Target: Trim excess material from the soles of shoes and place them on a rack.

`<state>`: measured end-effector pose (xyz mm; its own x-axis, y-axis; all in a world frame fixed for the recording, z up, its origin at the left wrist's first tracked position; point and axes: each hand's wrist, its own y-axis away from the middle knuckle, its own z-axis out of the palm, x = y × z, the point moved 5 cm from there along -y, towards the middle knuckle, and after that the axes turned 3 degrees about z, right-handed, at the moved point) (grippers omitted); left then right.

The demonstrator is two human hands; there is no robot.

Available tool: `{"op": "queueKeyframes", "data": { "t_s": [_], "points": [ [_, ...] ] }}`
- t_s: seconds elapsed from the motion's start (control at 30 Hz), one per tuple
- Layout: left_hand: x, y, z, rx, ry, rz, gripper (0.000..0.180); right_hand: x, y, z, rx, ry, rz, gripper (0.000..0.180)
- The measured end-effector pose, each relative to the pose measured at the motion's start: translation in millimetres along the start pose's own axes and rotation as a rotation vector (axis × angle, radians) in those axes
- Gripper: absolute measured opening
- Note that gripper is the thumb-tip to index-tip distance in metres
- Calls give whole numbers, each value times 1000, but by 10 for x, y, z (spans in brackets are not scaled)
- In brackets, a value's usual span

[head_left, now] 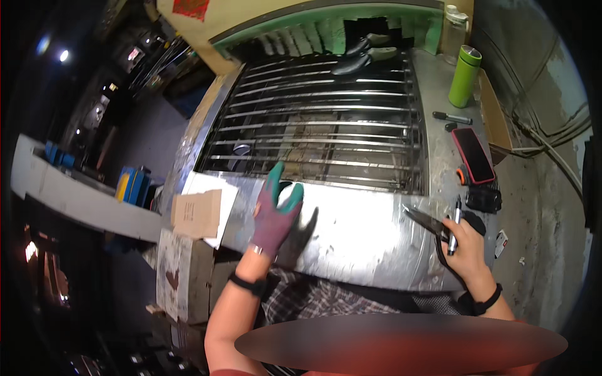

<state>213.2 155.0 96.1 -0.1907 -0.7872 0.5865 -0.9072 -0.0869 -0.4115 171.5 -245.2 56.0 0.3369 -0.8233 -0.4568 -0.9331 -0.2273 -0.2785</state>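
Observation:
My left hand (278,211) wears a purple glove with green fingertips. Its fingers are spread and hold nothing, over the near edge of the metal table (364,229), where a dark reflection shows beside it. At the right, my bare right hand (467,247) is closed around a black-and-silver marker pen (454,229) standing nearly upright. A dark, pointed, blade-like tool (426,220) reaches left from the same hand; whether the fingers grip it too, I cannot tell. Ahead of both hands lies a rack of metal bars (320,125), with dark shoes (352,63) at its far end.
A black strip curtain (295,41) hangs across the far opening. On the right stand a green bottle (464,76) and a clear bottle (454,37), with another marker (452,117) and a red-edged phone (473,155) nearer. Cardboard (196,214) lies on white paper at the left.

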Motion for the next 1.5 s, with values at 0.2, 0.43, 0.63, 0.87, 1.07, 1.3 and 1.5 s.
{"op": "queueKeyframes", "data": {
  "t_s": [0.2,0.43,0.63,0.87,1.07,1.3,1.5],
  "points": [
    [-282,-1775,1421,-250,-333,251,89,372,165,149,-130,-2,73,54],
    [-462,-3295,2435,-290,-630,317,111,620,508,265,-128,48,46,47],
    [-448,-3799,2799,-463,-629,129,120,477,261,111,-141,-347,86,65],
    [-247,-3316,2696,-420,-745,22,85,449,228,129,-46,-66,-23,54],
    [-60,-2236,1924,-518,-400,-57,92,369,79,159,57,-152,-47,50],
    [294,-421,411,-700,240,-531,81,277,79,128,90,-139,50,51],
    [725,1749,-382,-293,1340,-882,55,124,122,108,-41,-55,42,51]
  ]
}}
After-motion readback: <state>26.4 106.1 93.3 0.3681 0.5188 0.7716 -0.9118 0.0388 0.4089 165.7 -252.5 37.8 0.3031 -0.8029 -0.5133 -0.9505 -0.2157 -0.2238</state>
